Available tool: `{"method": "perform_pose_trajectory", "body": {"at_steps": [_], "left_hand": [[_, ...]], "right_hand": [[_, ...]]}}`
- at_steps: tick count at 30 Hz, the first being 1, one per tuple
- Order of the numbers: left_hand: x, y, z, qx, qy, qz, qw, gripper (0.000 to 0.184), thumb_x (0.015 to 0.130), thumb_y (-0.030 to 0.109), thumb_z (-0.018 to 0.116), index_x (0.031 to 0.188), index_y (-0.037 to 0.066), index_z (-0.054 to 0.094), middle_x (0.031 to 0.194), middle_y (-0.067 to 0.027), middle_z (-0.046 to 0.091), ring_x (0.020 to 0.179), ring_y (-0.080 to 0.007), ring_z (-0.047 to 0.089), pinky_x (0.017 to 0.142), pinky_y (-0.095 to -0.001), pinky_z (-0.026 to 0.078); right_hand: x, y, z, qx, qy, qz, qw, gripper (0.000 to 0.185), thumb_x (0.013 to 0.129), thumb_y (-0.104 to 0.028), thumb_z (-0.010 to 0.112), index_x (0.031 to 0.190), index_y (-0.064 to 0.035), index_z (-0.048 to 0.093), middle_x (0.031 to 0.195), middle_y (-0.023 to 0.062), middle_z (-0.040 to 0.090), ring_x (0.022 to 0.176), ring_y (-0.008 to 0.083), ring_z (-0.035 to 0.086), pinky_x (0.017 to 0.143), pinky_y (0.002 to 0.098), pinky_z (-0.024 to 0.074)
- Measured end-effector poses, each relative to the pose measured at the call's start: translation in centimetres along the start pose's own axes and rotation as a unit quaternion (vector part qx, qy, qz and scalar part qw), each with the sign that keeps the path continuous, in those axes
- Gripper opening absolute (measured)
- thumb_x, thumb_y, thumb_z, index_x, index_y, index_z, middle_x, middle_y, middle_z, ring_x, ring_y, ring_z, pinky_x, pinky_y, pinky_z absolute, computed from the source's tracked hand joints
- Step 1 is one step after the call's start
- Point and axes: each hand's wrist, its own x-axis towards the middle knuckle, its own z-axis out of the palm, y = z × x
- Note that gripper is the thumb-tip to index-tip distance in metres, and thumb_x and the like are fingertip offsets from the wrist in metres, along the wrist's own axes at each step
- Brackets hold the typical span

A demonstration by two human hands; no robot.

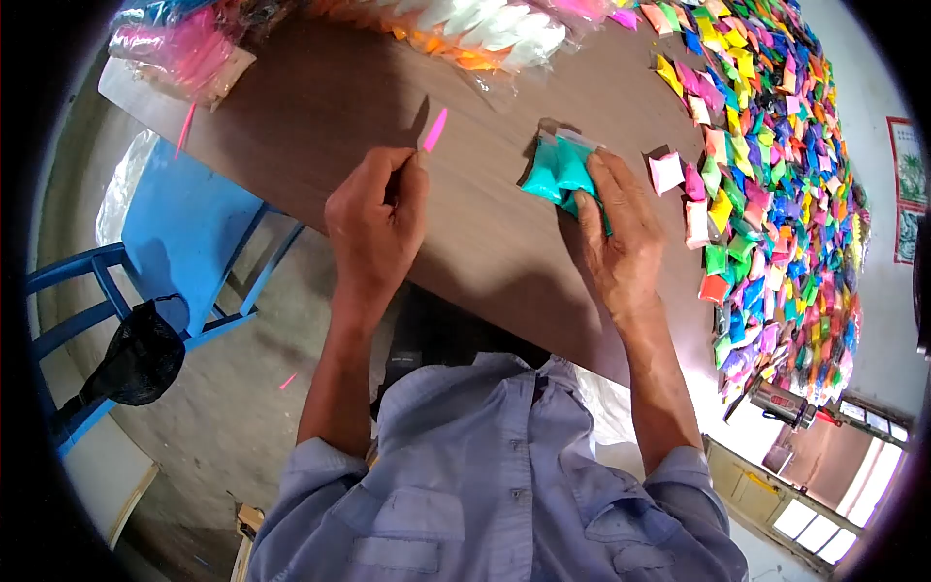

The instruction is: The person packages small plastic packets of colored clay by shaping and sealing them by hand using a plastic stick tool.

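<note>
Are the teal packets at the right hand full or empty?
Filled: the teal packets bulge with colour beside the right hand. Exact fullness, cannot tell.

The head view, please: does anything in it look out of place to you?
Yes: a small pink piece lies on the floor, away from the table, possibly dropped. A thin pink strip also pokes past the table's edge, near the blue chair.

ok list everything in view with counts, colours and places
Table: one, brown, centre
Pink strip: one, pink, over table
Teal packets: at least two, teal, on table
Small packets: many, multicoloured, right
Bagged bundles: several, mixed, far edge
Chair: one, blue, left
Fabric item: one, black, on chair
Flask: one, silver, lower right
Wall prints: two, red-bordered, right
Shirt: one, blue-grey, bottom
Left hand: one, bare, holding strip
Right hand: one, bare, on teal packets
</note>
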Motion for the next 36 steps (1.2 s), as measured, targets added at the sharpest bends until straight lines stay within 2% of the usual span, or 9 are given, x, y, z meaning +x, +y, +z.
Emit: {"method": "perform_pose_trajectory", "body": {"at_steps": [5, 10, 12, 19, 24, 28, 30, 34, 36], "left_hand": [[-0.1, -0.2, 0.1, 0.002, 0.003, 0.006, 1.0, 0.005, 0.092, 0.001, 0.069, 0.09, 0.001, 0.064, 0.071, -0.0125, 0.062, 0.057, -0.0207, 0.058, 0.055, -0.0322, 0.046], [-0.2, -0.4, 0.3, -0.003, 0.007, 0.005, 1.0, 0.004, 0.092, 0.002, 0.07, 0.091, 0.001, 0.065, 0.071, -0.0119, 0.063, 0.058, -0.0195, 0.059, 0.056, -0.0318, 0.047], [-0.2, -0.4, 0.2, -0.002, 0.002, 0.005, 1.0, 0.008, 0.097, 0.008, 0.067, 0.095, 0.001, 0.069, 0.071, -0.0033, 0.062, 0.063, -0.0068, 0.053, 0.058, -0.0253, 0.043], [-0.4, -0.3, 0.2, 0.019, -0.01, -0.019, 1.0, 0.009, 0.097, 0.01, 0.067, 0.096, 0.001, 0.069, 0.072, -0.0019, 0.062, 0.065, -0.0064, 0.052, 0.058, -0.0254, 0.044], [-0.4, -0.2, 0.3, 0.067, 0.007, -0.016, 0.998, 0.011, 0.099, 0.014, 0.068, 0.099, 0.003, 0.071, 0.076, -0.0027, 0.064, 0.067, -0.0074, 0.055, 0.059, -0.0266, 0.045], [-0.3, 0.3, 0.4, 0.068, -0.001, -0.009, 0.998, 0.011, 0.099, 0.012, 0.067, 0.097, 0.001, 0.07, 0.078, -0.0074, 0.067, 0.068, -0.0121, 0.059, 0.06, -0.0292, 0.048], [-0.4, -0.1, 0.2, 0.104, -0.016, -0.051, 0.993, 0.013, 0.101, 0.015, 0.066, 0.098, 0.003, 0.07, 0.08, -0.0065, 0.068, 0.069, -0.0123, 0.059, 0.06, -0.0292, 0.048], [-0.5, -1.1, 0.2, 0.108, -0.008, 0.016, 0.994, 0.014, 0.102, 0.018, 0.066, 0.101, 0.004, 0.07, 0.081, -0.0051, 0.068, 0.069, -0.0113, 0.059, 0.059, -0.0284, 0.046], [-0.5, -0.7, 0.1, 0.114, -0.015, 0.006, 0.993, 0.015, 0.102, 0.018, 0.065, 0.101, 0.005, 0.071, 0.081, -0.0045, 0.068, 0.068, -0.0113, 0.058, 0.059, -0.0282, 0.046]], "right_hand": [[0.0, -0.4, 1.3, -0.008, -0.004, -0.005, 1.0, 0.038, 0.086, -0.007, 0.079, 0.122, -0.0023, 0.072, 0.124, 0.02, 0.069, 0.108, 0.0363, 0.069, 0.095, 0.0416, 0.0544], [-0.2, -0.2, 1.8, -0.046, 0.013, -0.06, 0.997, 0.04, 0.081, -0.008, 0.082, 0.119, -0.0006, 0.072, 0.117, 0.0181, 0.07, 0.101, 0.0365, 0.068, 0.088, 0.0439, 0.0546], [-0.3, -0.2, 1.8, -0.056, 0.011, -0.061, 0.996, 0.04, 0.08, -0.009, 0.082, 0.119, -0.0008, 0.072, 0.117, 0.0172, 0.07, 0.102, 0.0357, 0.067, 0.089, 0.0443, 0.0536], [-0.5, -0.5, 1.8, -0.102, 0.026, -0.061, 0.993, 0.042, 0.08, -0.015, 0.08, 0.119, -0.0025, 0.071, 0.119, 0.0135, 0.069, 0.106, 0.032, 0.064, 0.095, 0.0455, 0.0482], [-1.1, -0.4, 2.0, -0.074, 0.023, -0.037, 0.996, 0.05, 0.081, -0.024, 0.079, 0.124, -0.0007, 0.067, 0.125, 0.0165, 0.066, 0.116, 0.0336, 0.06, 0.099, 0.05, 0.0458], [-1.4, -0.7, 0.8, -0.047, 0.046, -0.016, 0.998, 0.049, 0.081, -0.023, 0.079, 0.124, -0.0016, 0.068, 0.125, 0.0158, 0.066, 0.115, 0.0342, 0.06, 0.1, 0.0493, 0.045], [-1.7, -0.7, -0.3, -0.023, 0.059, -0.005, 0.998, 0.043, 0.08, -0.017, 0.078, 0.12, -0.0024, 0.07, 0.122, 0.0155, 0.067, 0.113, 0.0349, 0.062, 0.096, 0.0477, 0.0475], [-4.1, 2.2, -2.8, -0.043, 0.091, 0.03, 0.994, 0.032, 0.081, -0.013, 0.077, 0.111, -0.0034, 0.073, 0.121, 0.0129, 0.067, 0.113, 0.0329, 0.062, 0.095, 0.0452, 0.0479], [-5.3, 3.9, -5.1, -0.08, 0.1, 0.051, 0.99, 0.029, 0.081, -0.013, 0.076, 0.109, -0.0035, 0.073, 0.116, 0.013, 0.068, 0.109, 0.0324, 0.063, 0.091, 0.045, 0.0491]]}}
